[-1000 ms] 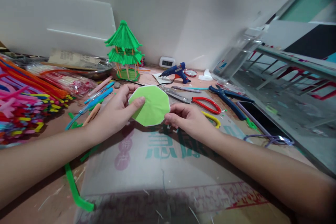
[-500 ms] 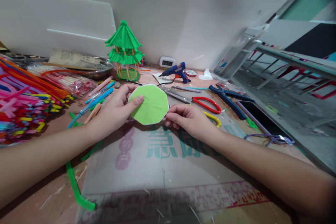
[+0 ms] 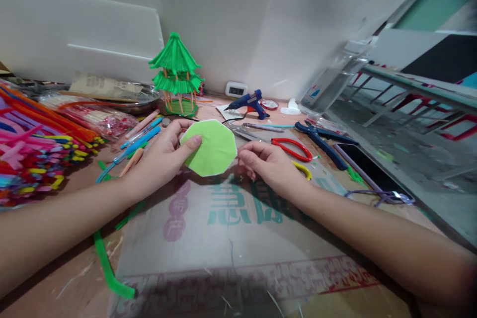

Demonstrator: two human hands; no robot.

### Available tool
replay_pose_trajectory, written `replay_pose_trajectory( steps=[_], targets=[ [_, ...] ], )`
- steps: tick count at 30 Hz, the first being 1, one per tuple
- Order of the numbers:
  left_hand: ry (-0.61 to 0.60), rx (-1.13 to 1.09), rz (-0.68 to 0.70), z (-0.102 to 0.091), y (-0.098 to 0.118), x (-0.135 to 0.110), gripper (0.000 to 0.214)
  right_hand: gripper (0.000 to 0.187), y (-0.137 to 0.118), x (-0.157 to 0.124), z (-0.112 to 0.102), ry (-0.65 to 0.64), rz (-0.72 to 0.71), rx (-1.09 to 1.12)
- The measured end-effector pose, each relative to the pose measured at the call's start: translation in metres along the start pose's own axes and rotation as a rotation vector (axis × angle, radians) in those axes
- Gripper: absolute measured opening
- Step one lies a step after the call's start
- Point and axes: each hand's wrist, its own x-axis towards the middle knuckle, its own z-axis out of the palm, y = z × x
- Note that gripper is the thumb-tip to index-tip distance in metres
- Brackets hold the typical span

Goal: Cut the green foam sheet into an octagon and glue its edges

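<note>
- Left hand (image 3: 167, 149) pinches green octagon (image 3: 212, 151), likely steadying it.
- Right hand (image 3: 269, 163) curled beside it (contact unclear).
- Glue gun (image 3: 249, 102) near table's (image 3: 85, 278) back edge, presumably parked.

Lime-green octagonal card (image 3: 214, 151), white-edged, flat, tilted, green face up; in left hand (image 3: 166, 154)

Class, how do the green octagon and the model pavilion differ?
The octagon is flat; the pavilion is a tall, two-tiered structure. The octagon is held in the left hand; the pavilion stands upright on the table. The octagon is lime with white edging; the pavilion is mostly deeper green. Both are largely green.
</note>
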Motion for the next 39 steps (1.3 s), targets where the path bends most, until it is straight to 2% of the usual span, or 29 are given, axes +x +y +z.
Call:
replay_pose_trajectory(
  steps=[5,9,14,19,23,26,31,35,39],
  targets=[
    [-0.02,0.24,0.104,0.002,0.002,-0.007,0.047,0.031,-0.002,-0.002,0.006,-0.023,-0.008,-0.034],
    [-0.069,0.322,0.114,0.003,0.003,-0.009,0.051,0.03,-0.002,-0.004,0.005,-0.023,-0.045,-0.066],
    [-0.113,0.19,0.026,0.002,0.005,-0.009,0.046,0.043,-0.002,-0.004,0.003,-0.012,-0.085,-0.059],
    [-0.141,-0.009,-0.077,0.005,0.007,-0.009,0.041,0.032,0.002,-0.001,0.001,0.055,-0.033,-0.008],
    [-0.143,-0.032,-0.094,0.006,0.005,-0.01,0.038,0.032,0.003,-0.001,0.002,0.007,-0.013,0.011],
    [-0.146,0.07,-0.074,0.004,0.003,-0.009,0.037,0.029,0.0,-0.002,0.004,-0.035,0.001,0.01],
    [-0.061,0.447,0.05,0.004,0.01,-0.007,0.035,0.024,0.001,-0.004,0.009,-0.049,-0.039,-0.1],
    [-0.042,0.484,0.037,0.008,0.019,-0.006,0.036,0.025,0.006,-0.005,0.012,-0.05,-0.104,-0.238],
    [-0.066,0.511,0.037,0.009,0.02,-0.009,0.033,0.029,0.006,-0.005,0.013,-0.042,-0.096,-0.289]
  ],
)
